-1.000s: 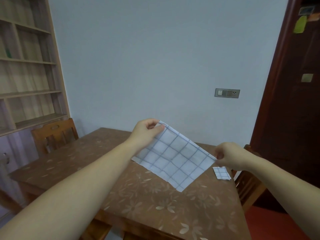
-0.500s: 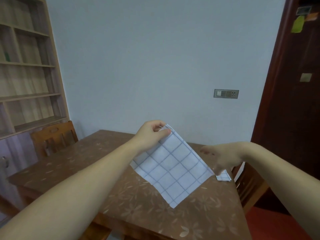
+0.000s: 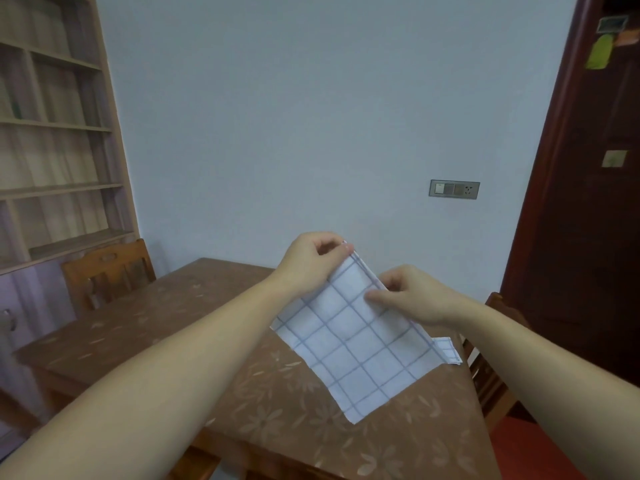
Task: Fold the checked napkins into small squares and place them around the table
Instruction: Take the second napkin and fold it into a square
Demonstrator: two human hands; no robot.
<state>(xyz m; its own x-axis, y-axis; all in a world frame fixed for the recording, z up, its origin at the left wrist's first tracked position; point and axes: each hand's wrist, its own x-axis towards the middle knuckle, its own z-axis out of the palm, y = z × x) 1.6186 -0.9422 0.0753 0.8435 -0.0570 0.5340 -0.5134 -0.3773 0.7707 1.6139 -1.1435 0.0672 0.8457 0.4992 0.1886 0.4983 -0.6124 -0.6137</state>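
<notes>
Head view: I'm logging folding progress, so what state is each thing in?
left hand: pinches the large napkin's top corner.
right hand: pinches its right edge, lower down.
large napkin: spread out, hanging over the table, not yet a small square.
small napkin: folded, lying on the table's right side, partly hidden.
chair: pushed up to the table.

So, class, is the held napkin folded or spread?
Spread: the napkin hangs as a wide checked sheet, pinched by the left hand and right hand.
</notes>
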